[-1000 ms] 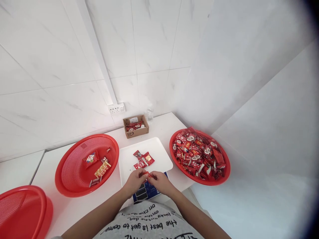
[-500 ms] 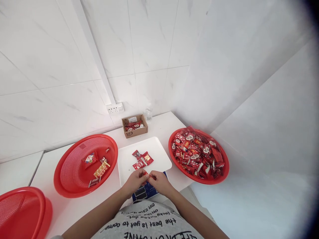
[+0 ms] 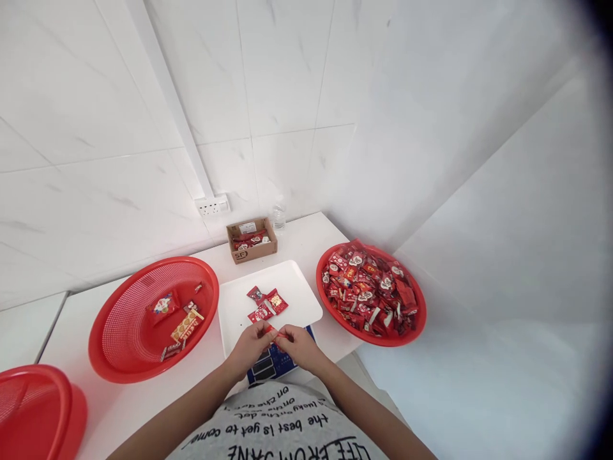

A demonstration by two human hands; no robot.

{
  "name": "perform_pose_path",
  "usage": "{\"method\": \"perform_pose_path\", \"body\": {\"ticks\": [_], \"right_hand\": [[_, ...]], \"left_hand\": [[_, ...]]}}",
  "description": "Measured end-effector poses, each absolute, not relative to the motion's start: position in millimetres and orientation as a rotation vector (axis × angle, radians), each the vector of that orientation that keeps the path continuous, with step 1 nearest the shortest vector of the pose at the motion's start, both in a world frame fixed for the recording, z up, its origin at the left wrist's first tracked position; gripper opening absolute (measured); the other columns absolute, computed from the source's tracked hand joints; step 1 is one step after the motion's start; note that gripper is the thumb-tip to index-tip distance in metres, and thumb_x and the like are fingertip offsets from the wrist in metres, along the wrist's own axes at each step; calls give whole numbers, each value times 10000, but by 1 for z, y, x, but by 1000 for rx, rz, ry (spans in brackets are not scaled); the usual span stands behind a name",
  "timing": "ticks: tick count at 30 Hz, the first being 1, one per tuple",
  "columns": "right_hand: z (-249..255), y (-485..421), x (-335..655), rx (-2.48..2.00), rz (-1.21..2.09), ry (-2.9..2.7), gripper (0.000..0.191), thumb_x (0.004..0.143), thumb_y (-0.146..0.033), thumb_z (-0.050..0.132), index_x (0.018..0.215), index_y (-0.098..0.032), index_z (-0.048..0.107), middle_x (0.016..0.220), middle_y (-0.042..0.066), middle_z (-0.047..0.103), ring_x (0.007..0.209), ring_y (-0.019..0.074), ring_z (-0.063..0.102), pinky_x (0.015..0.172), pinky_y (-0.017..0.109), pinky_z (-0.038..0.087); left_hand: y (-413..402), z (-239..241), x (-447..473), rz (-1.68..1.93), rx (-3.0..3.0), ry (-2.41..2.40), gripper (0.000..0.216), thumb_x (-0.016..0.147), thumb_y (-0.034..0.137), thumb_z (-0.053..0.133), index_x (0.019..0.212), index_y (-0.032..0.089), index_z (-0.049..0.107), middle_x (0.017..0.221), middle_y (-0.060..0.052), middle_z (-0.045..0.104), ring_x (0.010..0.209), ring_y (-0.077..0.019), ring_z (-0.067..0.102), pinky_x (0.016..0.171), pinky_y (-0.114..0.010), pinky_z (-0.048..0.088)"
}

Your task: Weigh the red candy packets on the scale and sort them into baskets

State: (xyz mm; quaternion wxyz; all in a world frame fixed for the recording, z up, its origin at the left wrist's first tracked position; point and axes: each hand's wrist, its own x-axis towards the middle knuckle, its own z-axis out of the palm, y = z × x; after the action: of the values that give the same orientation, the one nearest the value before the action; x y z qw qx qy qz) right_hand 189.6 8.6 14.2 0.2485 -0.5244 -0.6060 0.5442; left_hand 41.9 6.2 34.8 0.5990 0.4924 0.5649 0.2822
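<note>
Our left hand (image 3: 249,348) and right hand (image 3: 300,349) meet over the near part of a white tray (image 3: 301,281), thumbs and fingertips of both pinching one small red packet (image 3: 276,335). The fingers cover most of it, so we cannot tell how its ends lie. Three wrapped packets (image 3: 261,312) rest close together on the tray, just beyond the hands; a blue panel (image 3: 283,363) shows below the wrists.

We judge that a light pinch from both sides suits so small a packet: a hard squeeze might crush it or make it slip. Wrists are best carried off the tray and the panel.

For moving, we find the most open room across the tray's far and right parts. Its left rim appears just beside the sparsely filled basket (image 3: 119,319), which leaves little sideways play. To the right, a strip of white table (image 3: 311,233) separates the tray from the heaped basket (image 3: 383,340); this seems to reach past the table's edge, and a knock could spill its pile. Beyond the tray, a cardboard box (image 3: 253,254) and a clear vessel (image 3: 278,217) limit forward reach.
</note>
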Motion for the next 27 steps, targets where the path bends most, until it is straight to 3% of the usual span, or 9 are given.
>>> {"method": "perform_pose_path", "body": {"ticks": [6,10,17,27], "right_hand": [[11,7,194,-1463,1407,-1666,207,748,-313,509,602,-166,496,547,-50,451,537,78,368,494,193,279],[13,7,195,-1439,1467,-1611,189,751,-330,525,667,-162,540,578,-38,511,548,83,419,506,193,315],[22,6,200,-1412,1574,-1592,175,763,-293,513,662,-159,563,564,-31,546,544,85,449,523,195,337],[25,10,199,-1340,1650,-1531,160,764,-297,504,692,-163,551,571,-35,536,546,89,466,535,201,352]], "left_hand": [[8,36,41,485,1251,1281,336,736,516,481,693,186,443,601,57,447,574,-108,434,576,-252,366],[8,40,41,500,1169,1278,339,727,522,467,721,184,454,619,53,463,578,-107,444,589,-254,371],[8,53,44,405,1144,1263,249,691,423,514,696,179,463,623,41,511,601,-116,467,598,-254,371],[7,58,50,554,1236,1286,148,682,318,471,621,191,425,534,71,408,528,-97,355,531,-232,281]]}}
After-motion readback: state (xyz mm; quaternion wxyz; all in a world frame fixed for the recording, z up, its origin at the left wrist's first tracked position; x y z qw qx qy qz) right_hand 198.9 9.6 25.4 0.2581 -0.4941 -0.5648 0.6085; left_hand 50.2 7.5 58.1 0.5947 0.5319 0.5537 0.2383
